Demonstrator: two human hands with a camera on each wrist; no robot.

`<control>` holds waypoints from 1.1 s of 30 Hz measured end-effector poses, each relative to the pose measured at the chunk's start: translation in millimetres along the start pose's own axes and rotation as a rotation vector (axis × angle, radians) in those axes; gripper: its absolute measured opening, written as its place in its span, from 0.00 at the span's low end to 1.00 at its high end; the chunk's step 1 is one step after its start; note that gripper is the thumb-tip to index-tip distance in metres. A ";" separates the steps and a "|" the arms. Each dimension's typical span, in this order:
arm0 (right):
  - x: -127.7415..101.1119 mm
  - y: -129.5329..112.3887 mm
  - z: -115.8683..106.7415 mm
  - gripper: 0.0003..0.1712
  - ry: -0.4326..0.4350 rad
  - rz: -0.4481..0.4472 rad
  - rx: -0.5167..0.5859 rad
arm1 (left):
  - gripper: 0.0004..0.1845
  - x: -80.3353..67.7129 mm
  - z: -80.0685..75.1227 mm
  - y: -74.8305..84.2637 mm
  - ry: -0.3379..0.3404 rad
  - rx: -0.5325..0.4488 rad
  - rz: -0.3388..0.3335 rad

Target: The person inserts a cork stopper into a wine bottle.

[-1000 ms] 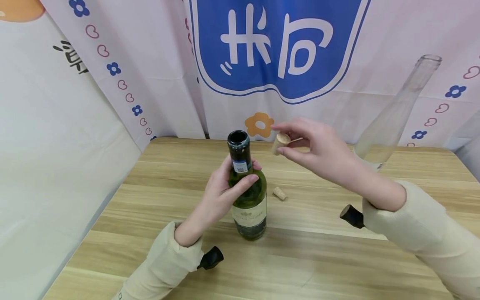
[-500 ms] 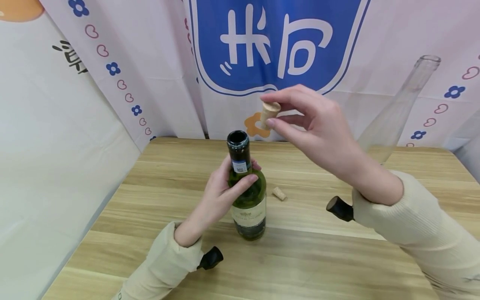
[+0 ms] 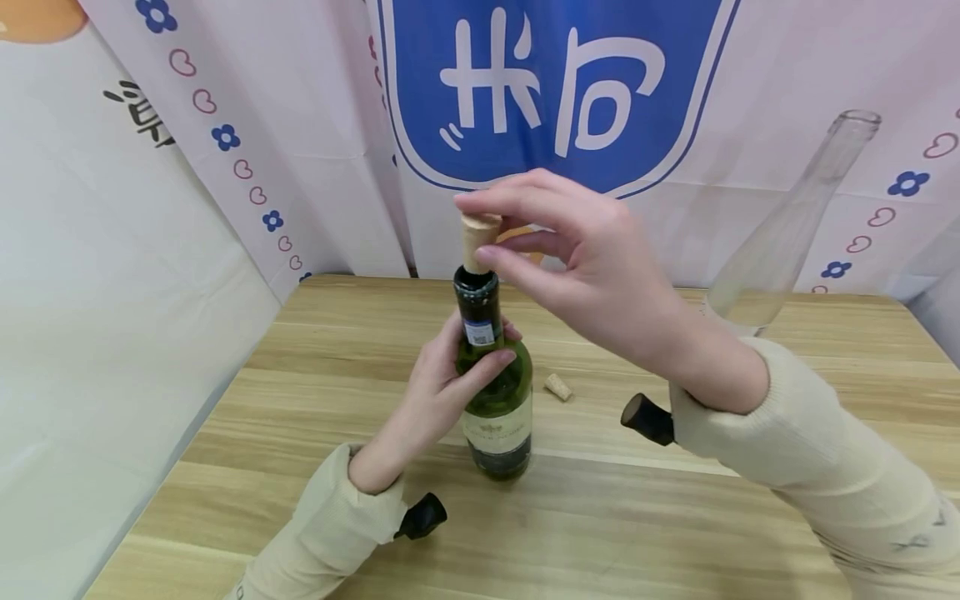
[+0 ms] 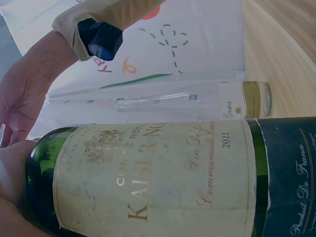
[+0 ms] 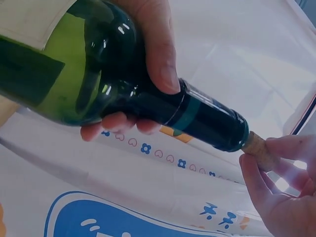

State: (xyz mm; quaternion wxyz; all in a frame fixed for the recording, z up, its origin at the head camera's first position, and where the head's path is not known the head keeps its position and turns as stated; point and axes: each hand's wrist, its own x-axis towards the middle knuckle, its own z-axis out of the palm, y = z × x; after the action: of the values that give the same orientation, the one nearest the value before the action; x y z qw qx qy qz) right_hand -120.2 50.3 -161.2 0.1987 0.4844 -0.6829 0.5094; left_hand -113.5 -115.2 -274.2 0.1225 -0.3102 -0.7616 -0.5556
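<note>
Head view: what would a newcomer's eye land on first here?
The green wine bottle standing mid-table, gripped at its shoulder by the left hand. Right above it, the right hand pinches a cork whose lower end sits at the bottle's mouth. A second cork lies on the wooden table, and a clear empty bottle stands far right.

bottle [image 3: 495, 392]: glossy green glass, matt paper label | cork [image 3: 477, 240]: rough | table [image 3: 675, 517]: smooth wood

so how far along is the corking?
Done: cork sits at the mouth of the green bottle, tip just in. In hand: right hand pinches it, left hand grips the bottle's shoulder. Left: most of the cork shows, so pushing it down; a second cork lies on the table.
</note>
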 end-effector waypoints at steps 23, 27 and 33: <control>-21.5 140.7 12.2 0.25 -0.154 -0.091 -0.220 | 0.18 -0.8 -0.1 1.1 -0.007 -0.003 0.003; -21.5 117.1 10.2 0.22 -0.145 -0.089 -0.203 | 0.19 -0.9 -0.3 0.5 -0.008 0.003 0.009; -12.4 32.0 7.5 0.14 -0.060 -0.112 -0.236 | 0.19 -0.8 -0.5 0.8 -0.004 0.015 0.016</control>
State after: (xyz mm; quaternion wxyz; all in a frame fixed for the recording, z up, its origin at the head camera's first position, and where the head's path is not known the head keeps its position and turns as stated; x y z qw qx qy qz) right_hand -140.5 49.8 -189.8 0.2619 0.5100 -0.7157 0.3989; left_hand -112.5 -115.8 -273.8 0.1281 -0.3165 -0.7635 -0.5482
